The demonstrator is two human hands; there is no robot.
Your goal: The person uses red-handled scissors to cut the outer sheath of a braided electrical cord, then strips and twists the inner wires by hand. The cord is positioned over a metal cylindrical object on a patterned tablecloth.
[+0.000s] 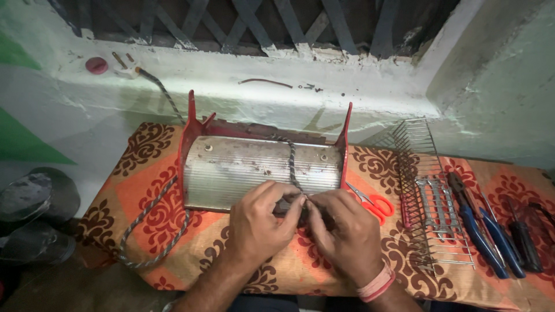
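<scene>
A red-framed heater body with a ribbed metal reflector (254, 167) lies on its back on a patterned cloth (150, 196). A braided grey cord (156, 219) loops off its left side, and another stretch of the cord crosses the reflector down to my hands. My left hand (263, 222) and my right hand (341, 231) meet at the reflector's front edge, fingertips pinched together on the end of the cord (291, 162) and a small dark part that they mostly hide. A band circles my right wrist.
Red-handled scissors (373, 203) lie just right of my hands. A wire grille (425, 179) holds spanners (436, 205); blue-handled pliers (477, 228) and screwdrivers (523, 242) lie further right. A plug (130, 72) and a red cap (96, 65) rest on the window ledge. Shoes (34, 214) sit at the left.
</scene>
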